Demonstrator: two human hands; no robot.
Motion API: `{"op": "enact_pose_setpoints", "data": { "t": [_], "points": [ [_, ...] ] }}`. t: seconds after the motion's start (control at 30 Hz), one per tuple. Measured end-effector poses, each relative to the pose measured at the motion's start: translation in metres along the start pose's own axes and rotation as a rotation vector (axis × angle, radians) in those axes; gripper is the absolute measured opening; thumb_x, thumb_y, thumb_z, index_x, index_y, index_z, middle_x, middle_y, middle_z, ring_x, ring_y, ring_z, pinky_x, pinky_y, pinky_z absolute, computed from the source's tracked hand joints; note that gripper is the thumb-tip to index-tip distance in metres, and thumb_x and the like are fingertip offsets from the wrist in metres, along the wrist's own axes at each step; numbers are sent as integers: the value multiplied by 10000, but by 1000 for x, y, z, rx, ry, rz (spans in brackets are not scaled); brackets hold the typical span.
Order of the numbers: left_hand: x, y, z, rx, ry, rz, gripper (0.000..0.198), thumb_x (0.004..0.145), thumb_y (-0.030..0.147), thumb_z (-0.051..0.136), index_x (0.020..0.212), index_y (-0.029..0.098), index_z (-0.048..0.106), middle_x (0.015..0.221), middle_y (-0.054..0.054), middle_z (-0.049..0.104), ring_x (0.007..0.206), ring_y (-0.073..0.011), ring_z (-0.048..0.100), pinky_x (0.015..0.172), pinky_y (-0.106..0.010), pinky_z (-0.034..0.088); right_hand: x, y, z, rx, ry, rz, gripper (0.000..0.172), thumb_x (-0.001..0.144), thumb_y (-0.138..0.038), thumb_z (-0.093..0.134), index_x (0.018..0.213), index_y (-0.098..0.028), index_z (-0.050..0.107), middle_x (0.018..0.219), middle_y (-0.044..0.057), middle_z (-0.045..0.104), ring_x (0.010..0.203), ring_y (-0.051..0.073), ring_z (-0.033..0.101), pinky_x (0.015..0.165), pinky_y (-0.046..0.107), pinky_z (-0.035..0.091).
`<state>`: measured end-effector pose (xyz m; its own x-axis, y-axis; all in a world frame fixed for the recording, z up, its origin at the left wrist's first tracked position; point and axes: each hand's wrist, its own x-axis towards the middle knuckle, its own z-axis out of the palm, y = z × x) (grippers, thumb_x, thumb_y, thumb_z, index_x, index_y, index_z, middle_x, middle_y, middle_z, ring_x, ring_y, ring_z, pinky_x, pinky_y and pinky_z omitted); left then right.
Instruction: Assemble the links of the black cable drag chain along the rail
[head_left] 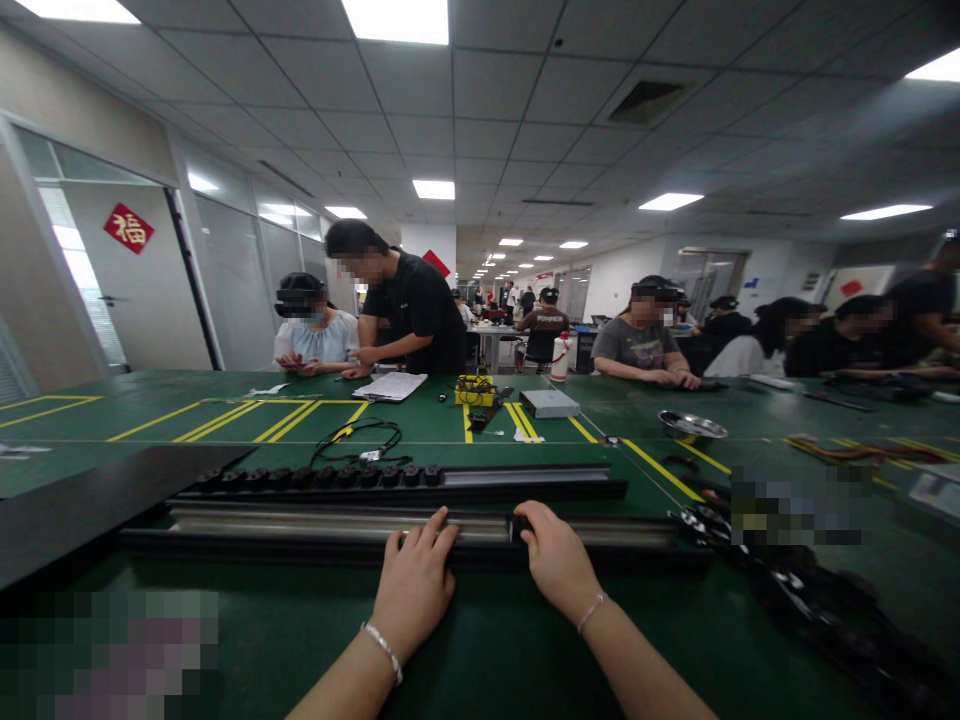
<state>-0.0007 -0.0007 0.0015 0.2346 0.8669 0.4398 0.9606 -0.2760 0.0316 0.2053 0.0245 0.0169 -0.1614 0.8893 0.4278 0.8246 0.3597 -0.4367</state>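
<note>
A long black channel rail [300,524] with a pale metallic inner strip lies crosswise in front of me. My left hand [418,575] rests on its near side, palm down, with the fingers spread over the strip. To the right, my right hand [556,560] has thumb and fingers closed around a small black wheel-like piece [516,528], which sits in the channel. The fingers cover part of that piece. Just behind is a second black rail [525,478], its left part carrying a row of several round black wheels [390,476].
A black panel [97,510] lies at the left. Dark parts [817,590] are heaped at the right. Farther back are a black cable [360,435], a metal bowl [691,426], a grey box [550,403] and a yellow block [475,390]. Other people sit and stand across the green table.
</note>
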Motion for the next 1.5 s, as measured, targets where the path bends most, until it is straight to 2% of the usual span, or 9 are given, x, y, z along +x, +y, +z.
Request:
{"op": "enact_pose_setpoints", "data": {
  "t": [0.17,0.3,1.0,1.5],
  "points": [
    [0,1,-2,-1,-22,-5,490,715,136,438,1172,309,480,1355,0,411,1079,-203,466,908,-398,283,-4,1,2,-8,34,-37,281,780,-169,416,1036,-196,527,1098,60,561,1007,179,515,879,315,371],
    [1,1,-3,-3,-31,-13,499,717,133,434,1183,307,477,1359,-7,406,1086,-212,460,907,-403,284,-5,1,5,-32,76,-51,250,829,-269,400,1021,-194,542,1071,62,579,979,177,532,841,316,395],
    [0,-1,-1,-1,-12,-5,499,711,137,442,1176,314,474,1350,-4,416,1069,-205,473,908,-399,284,1,-3,3,34,79,-6,182,791,-185,423,914,-206,556,953,39,599,897,172,551,809,281,393],
    [1,0,-1,-11,-28,-6,503,713,128,427,1186,295,474,1360,-15,405,1071,-207,469,904,-399,283,2,0,2,32,63,7,186,789,-189,413,922,-203,542,968,37,587,883,168,543,796,286,388]
  ]
}}
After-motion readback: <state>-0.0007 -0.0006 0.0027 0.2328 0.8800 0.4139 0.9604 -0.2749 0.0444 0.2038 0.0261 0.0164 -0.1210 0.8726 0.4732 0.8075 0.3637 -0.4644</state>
